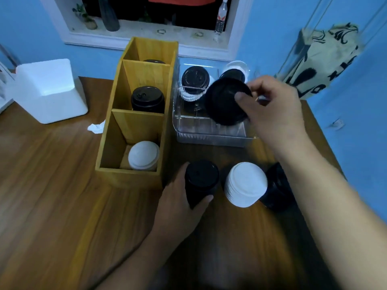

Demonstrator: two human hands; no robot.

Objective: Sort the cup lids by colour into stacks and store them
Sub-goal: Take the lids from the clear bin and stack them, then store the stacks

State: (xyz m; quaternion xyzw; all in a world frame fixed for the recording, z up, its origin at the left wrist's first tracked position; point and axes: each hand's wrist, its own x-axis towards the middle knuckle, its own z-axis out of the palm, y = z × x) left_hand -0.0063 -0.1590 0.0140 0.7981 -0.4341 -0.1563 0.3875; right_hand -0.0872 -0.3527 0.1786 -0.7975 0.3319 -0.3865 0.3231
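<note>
My left hand [180,206] grips a stack of black lids [200,181] standing on the table. My right hand [276,109] pinches a single black lid [224,103], tilted, above the clear plastic tray [209,137]. More black and white lids [194,80] lie at the tray's far end. A white lid stack [246,185] and another black stack [276,187] stand on the table by my right forearm. The wooden divided box [129,174] holds a white stack [143,155] in its near compartment, a black stack [147,99] in the middle one and dark lids [154,61] in the far one.
A white foam block [48,91] sits at the table's left rear, with crumpled white paper [96,127] beside the box. A window ledge with a water bottle [221,15] runs behind. A printed cloth bag [320,59] hangs on the blue wall at right.
</note>
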